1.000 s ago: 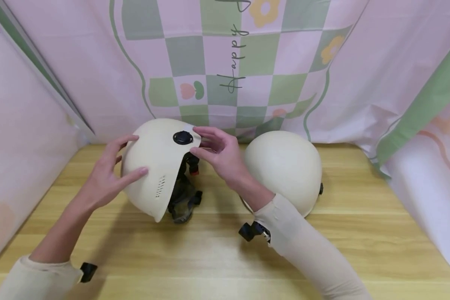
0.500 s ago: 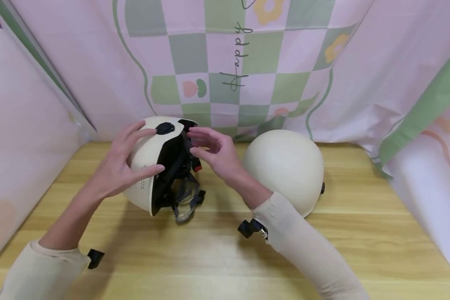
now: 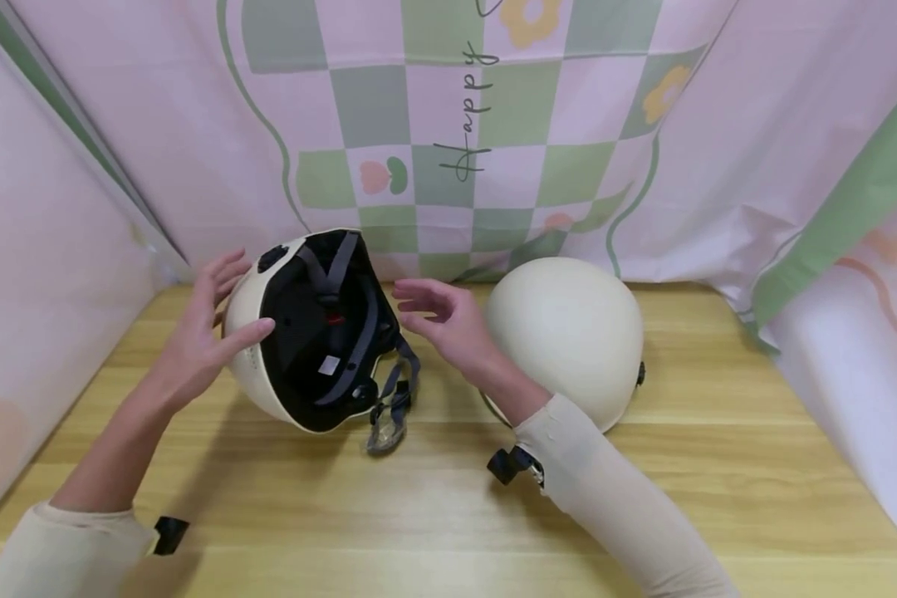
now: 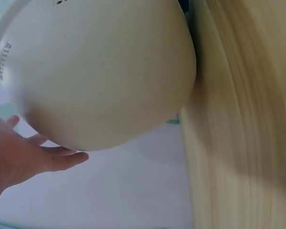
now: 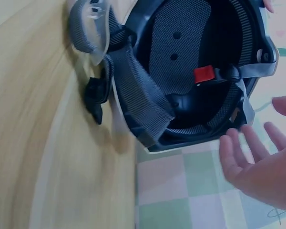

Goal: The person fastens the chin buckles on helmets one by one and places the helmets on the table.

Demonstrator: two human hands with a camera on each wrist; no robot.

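A cream-white helmet (image 3: 250, 374) stands tilted on its side on the left of the table, its black lined inside turned toward the head view. Spread fingers of my left hand (image 3: 198, 332) lie along the back of the shell, with the thumb by the rim; in the left wrist view they look nearly straight. My right hand (image 3: 452, 325) has loosely bent fingers, its fingertips right at the far rim in the right wrist view. Within the helmet shows a red buckle piece (image 5: 204, 74). Grey straps with a clear chin cup (image 3: 385, 436) trail onto the wood.
A second cream helmet (image 3: 568, 332) sits dome up on the right, just behind my right wrist. The wooden table (image 3: 433, 515) is bordered at the back by a checkered curtain (image 3: 512, 178), with more cloth at both sides.
The left helmet has turned from its shell side to show its open inside and straps. My left hand turned with it, ending slightly further left. The right helmet stayed put.
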